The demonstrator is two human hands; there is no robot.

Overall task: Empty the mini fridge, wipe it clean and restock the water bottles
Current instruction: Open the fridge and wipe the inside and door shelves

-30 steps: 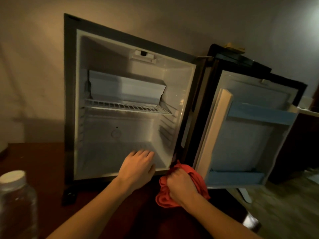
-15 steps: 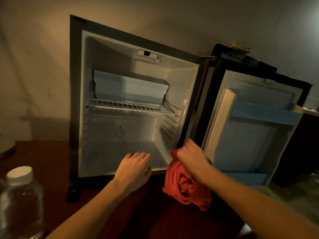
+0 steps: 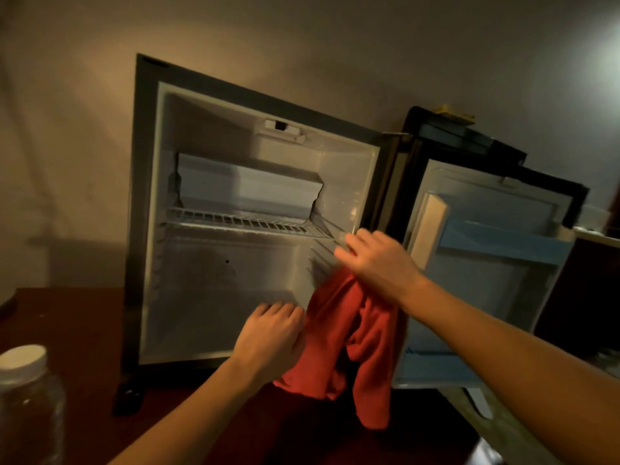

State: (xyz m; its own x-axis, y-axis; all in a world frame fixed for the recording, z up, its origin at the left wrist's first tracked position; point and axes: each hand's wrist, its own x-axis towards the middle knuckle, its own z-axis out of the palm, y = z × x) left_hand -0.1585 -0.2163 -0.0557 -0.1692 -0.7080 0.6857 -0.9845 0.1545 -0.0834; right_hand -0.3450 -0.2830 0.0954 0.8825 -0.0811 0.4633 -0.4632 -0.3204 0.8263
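The mini fridge (image 3: 144, 229) stands open on a dark wooden surface, its white inside bare except for a wire shelf (image 3: 241, 223) and a freezer box. Its door (image 3: 486, 297) swings out to the right, with pale blue door shelves. My right hand (image 3: 375, 263) is raised at the fridge's right inner wall and grips a red cloth (image 3: 349, 344), which hangs down loosely. My left hand (image 3: 271, 337) rests on the front lip of the fridge floor, fingers curled, just touching the cloth's edge. A clear water bottle (image 3: 27, 407) with a white cap stands at the near left.
The dark wooden tabletop (image 3: 67, 330) runs under and left of the fridge. A plain wall is behind. To the right of the door are dark furniture and a patch of floor. A small yellowish object (image 3: 453, 112) lies on top of the door.
My right hand has lifted the red cloth from the tabletop up to the fridge's right inner wall, and the cloth has unfurled to hang down. My left hand has hardly moved.
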